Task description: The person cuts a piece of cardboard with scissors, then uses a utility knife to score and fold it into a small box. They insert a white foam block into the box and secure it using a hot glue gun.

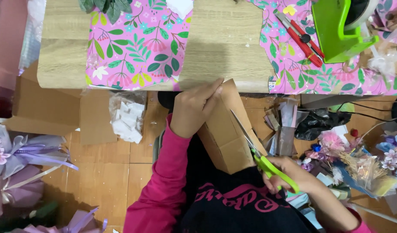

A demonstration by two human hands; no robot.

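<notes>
- A light wooden table (224, 39) spans the top of the view, above a floor of orange-brown tiles (112, 172) strewn with craft scraps.
- The left hand (194, 110) lies with fingers together and pointing toward the table edge, pressed flat on the upper end of a brown cardboard piece (224, 133); it steadies the piece rather than gripping it.
- The right hand (289, 177) is closed through the handles of green-handled scissors (259, 151), whose blades are slightly parted and run along the right edge of the cardboard.
- The cardboard piece is plain brown and unprinted, a long folded panel tilted across the person's lap, its top corner touching the table's front edge.
- Both sleeves are pink; the lap is covered by a dark garment with pink lettering.
- On the table, a sheet of pink wrapping paper (133, 47) printed with green leaves and flowers lies at the left, and a second sheet of the same pattern (293, 64) lies at the right.
- On the right sheet rest red-handled scissors (304, 41) and, just beside them, a bright green tape dispenser (336, 30).
- Below the table at the left, flattened brown cardboard (47, 108) lies by a clear bag of white pieces (127, 116).
- At the far left are lilac wrapped bouquets with ribbons (21, 159); at the far right, a heap of artificial flowers (362, 155) beside a black plastic bag (319, 123).
</notes>
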